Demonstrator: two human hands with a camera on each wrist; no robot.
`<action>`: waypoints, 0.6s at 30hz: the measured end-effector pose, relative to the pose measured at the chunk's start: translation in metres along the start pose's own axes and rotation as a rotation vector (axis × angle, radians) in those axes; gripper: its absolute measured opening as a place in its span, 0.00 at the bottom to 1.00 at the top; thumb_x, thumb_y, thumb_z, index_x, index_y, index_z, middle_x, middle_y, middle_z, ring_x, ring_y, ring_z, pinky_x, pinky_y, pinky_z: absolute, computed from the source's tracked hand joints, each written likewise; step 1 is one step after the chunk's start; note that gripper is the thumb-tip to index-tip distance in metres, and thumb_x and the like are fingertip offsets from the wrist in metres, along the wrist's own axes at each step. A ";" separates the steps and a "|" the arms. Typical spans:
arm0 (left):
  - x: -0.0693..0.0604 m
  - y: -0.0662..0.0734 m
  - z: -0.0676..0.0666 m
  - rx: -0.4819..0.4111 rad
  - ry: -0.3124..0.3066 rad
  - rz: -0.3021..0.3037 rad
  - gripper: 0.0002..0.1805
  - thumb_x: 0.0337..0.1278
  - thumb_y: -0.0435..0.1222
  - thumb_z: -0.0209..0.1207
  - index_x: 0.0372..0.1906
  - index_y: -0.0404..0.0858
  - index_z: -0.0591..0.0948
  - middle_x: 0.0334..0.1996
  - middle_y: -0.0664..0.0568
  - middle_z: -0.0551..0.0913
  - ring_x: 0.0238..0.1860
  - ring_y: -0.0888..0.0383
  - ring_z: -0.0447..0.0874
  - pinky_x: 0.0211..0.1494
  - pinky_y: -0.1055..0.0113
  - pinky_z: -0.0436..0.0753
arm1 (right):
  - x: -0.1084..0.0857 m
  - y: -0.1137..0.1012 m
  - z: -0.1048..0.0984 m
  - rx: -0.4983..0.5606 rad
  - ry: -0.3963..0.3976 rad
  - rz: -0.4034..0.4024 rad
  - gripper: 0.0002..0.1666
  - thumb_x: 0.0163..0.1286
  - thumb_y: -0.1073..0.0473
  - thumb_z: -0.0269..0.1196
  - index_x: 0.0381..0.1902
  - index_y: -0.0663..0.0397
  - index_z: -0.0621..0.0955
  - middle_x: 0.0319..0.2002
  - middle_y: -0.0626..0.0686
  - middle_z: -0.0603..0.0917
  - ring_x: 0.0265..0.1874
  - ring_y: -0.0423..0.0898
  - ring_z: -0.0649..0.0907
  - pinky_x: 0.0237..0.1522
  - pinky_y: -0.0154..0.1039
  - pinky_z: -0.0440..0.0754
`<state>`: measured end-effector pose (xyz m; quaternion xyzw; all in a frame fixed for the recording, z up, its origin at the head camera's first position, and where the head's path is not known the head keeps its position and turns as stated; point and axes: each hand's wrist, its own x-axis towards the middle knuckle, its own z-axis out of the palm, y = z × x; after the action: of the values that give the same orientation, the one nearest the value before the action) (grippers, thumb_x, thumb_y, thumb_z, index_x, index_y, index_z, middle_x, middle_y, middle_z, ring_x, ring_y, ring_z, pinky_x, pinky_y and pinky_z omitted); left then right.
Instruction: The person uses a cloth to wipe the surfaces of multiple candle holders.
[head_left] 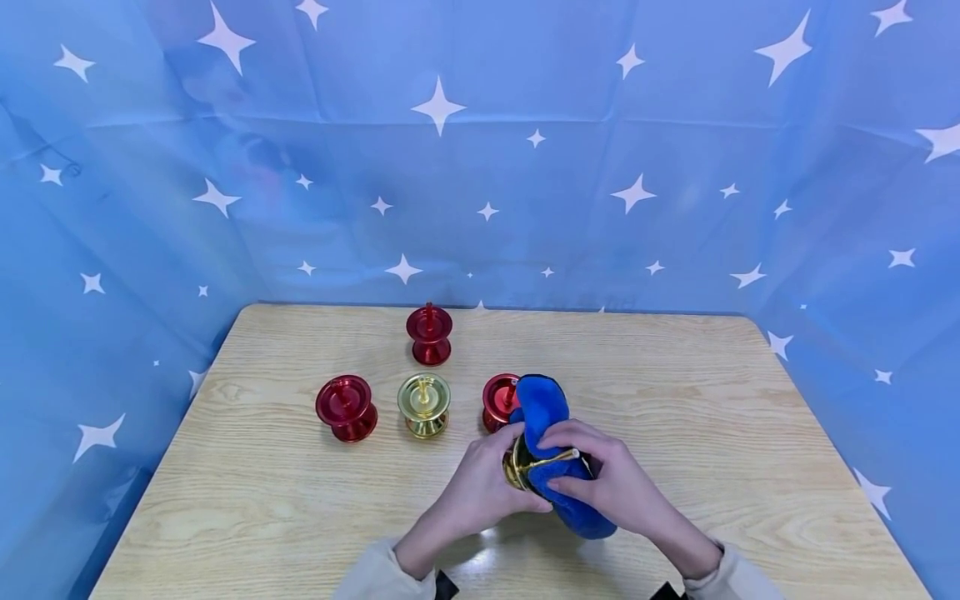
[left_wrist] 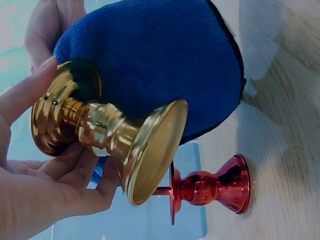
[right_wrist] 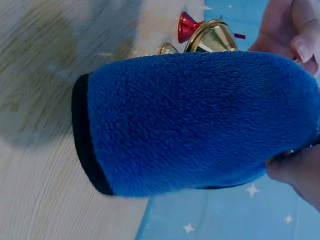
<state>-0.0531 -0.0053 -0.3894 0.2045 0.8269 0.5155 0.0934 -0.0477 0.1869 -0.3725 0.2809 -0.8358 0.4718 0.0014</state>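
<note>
My left hand (head_left: pixel 487 475) grips a shiny gold candle holder (left_wrist: pixel 120 130) around its dish end, with the holder tipped on its side above the table. In the left wrist view its flared, hollow base faces away from the palm. A blue plush cloth (right_wrist: pixel 200 120) with a black edge is pinched in my right hand (head_left: pixel 611 479) and lies against the dish around the spike. The cloth's loose end hangs down to the right. Just behind the left hand stands a red candle holder (head_left: pixel 498 396), partly covered by cloth and fingers.
On the wooden table (head_left: pixel 247 500), a second gold candle holder (head_left: pixel 423 425) stands left of the hands. Another red candle holder (head_left: pixel 431 350) is behind it, and one more red candle holder (head_left: pixel 352 427) stands farther left. A blue star-patterned curtain (head_left: pixel 510 175) surrounds the back and sides.
</note>
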 end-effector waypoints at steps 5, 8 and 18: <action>-0.002 0.001 0.001 -0.051 0.004 -0.073 0.45 0.29 0.43 0.75 0.58 0.35 0.67 0.51 0.45 0.78 0.53 0.49 0.71 0.56 0.53 0.69 | 0.002 0.001 0.000 0.056 -0.014 0.004 0.16 0.53 0.67 0.68 0.41 0.51 0.80 0.44 0.50 0.79 0.47 0.43 0.76 0.47 0.35 0.76; -0.003 0.001 0.001 -0.057 0.005 -0.074 0.43 0.29 0.43 0.75 0.56 0.36 0.68 0.50 0.46 0.78 0.53 0.48 0.71 0.56 0.52 0.68 | 0.002 0.002 -0.001 0.087 -0.020 0.015 0.14 0.54 0.66 0.68 0.39 0.51 0.79 0.43 0.51 0.79 0.45 0.44 0.77 0.45 0.35 0.77; -0.003 0.000 0.003 -0.043 -0.029 -0.008 0.40 0.30 0.44 0.75 0.53 0.33 0.71 0.46 0.46 0.79 0.48 0.56 0.76 0.51 0.64 0.74 | -0.001 0.004 -0.007 0.136 -0.053 0.071 0.12 0.55 0.66 0.67 0.37 0.51 0.80 0.41 0.51 0.79 0.42 0.44 0.77 0.41 0.38 0.78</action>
<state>-0.0496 -0.0040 -0.3904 0.2067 0.8149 0.5298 0.1116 -0.0505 0.1947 -0.3716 0.2631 -0.8109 0.5196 -0.0564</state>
